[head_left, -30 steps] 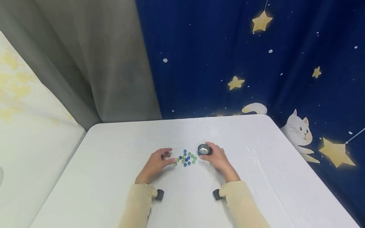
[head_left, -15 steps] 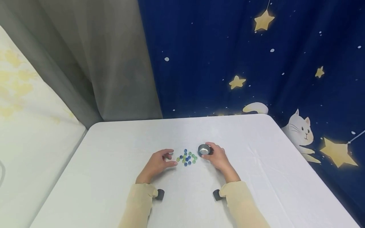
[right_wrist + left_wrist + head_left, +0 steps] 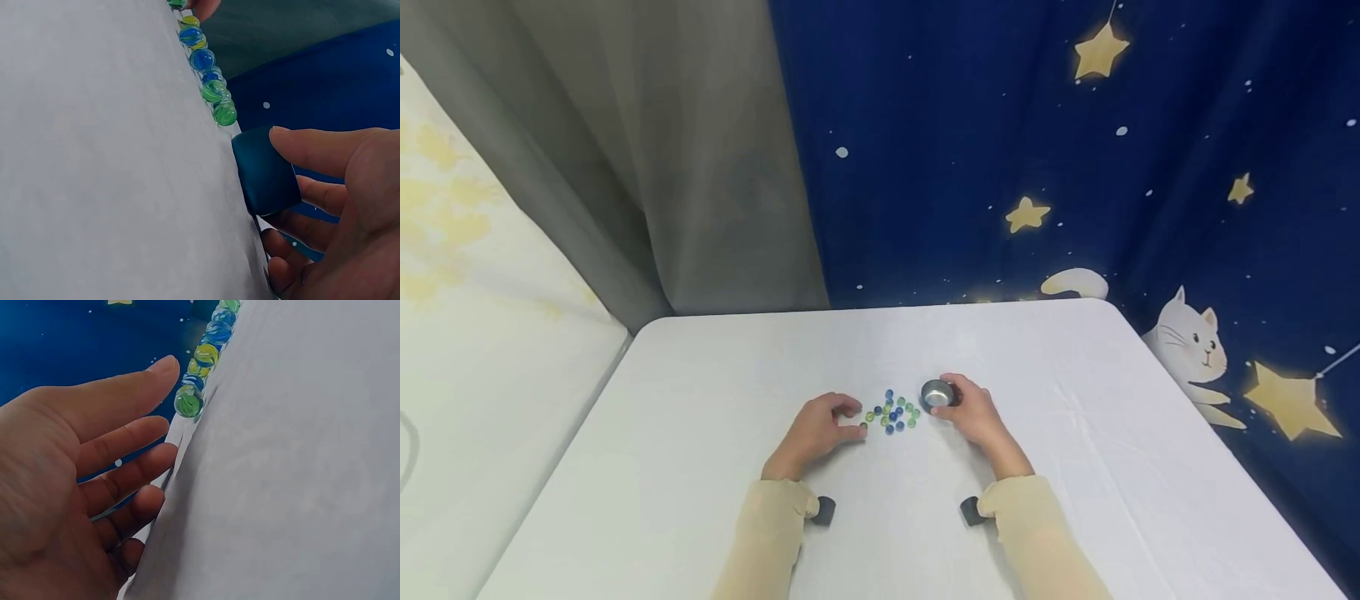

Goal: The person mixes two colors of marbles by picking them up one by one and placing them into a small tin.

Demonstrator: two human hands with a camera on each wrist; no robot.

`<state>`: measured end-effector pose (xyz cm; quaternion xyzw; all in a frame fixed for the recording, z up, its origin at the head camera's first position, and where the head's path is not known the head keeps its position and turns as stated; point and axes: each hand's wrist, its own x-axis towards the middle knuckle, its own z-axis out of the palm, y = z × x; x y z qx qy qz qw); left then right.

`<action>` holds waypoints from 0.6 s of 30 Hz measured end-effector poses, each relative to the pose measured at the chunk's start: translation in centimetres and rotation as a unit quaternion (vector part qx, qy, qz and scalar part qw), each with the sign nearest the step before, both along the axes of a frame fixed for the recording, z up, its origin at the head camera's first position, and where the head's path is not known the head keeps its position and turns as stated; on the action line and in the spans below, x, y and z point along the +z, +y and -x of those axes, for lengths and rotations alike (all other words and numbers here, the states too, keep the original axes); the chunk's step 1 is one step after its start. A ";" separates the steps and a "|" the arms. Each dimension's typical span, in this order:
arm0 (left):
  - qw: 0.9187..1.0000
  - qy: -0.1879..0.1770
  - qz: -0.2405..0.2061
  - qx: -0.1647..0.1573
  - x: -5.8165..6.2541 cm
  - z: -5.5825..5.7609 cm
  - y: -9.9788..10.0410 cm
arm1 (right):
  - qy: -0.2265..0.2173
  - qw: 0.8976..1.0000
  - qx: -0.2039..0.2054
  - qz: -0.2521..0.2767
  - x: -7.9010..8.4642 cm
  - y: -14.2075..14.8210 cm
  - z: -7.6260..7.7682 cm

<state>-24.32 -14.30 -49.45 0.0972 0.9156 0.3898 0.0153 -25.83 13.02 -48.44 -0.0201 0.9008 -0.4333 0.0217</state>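
Several glass marbles (image 3: 893, 416), blue, green and yellow, lie in a loose cluster on the white table. Left of them, my left hand (image 3: 818, 423) holds nothing, thumb and fingers apart and loosely bent. Its thumb tip is beside a green marble (image 3: 189, 402); whether they touch I cannot tell. To the right of the cluster, my right hand (image 3: 976, 413) grips a small round metal cup (image 3: 938, 395) between thumb and fingers. The cup stands upright, open end up, with no marble seen inside. In the right wrist view its dark outer wall (image 3: 265, 172) shows under the thumb.
The white tabletop (image 3: 880, 350) spreads around both hands. Grey and blue star-patterned curtains (image 3: 940, 167) hang beyond its far edge. A dark strap-on block sits at each wrist, close over the table.
My left hand has shifted slightly right, its index finger bending more, and the green marble shows again beside its thumb. My right hand and the cup stay nearly in place.
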 end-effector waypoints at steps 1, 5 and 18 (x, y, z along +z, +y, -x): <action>1.000 0.002 0.004 0.001 0.0 0.0 0.0 | -0.001 1.000 0.001 0.003 0.0 0.0 0.0; 1.000 0.006 0.015 0.004 -0.1 -0.1 0.1 | -0.003 1.000 0.004 0.008 -0.1 0.1 -0.1; 0.999 0.015 0.037 0.021 -0.4 0.0 0.7 | -0.016 0.999 0.015 0.030 0.0 0.3 -0.1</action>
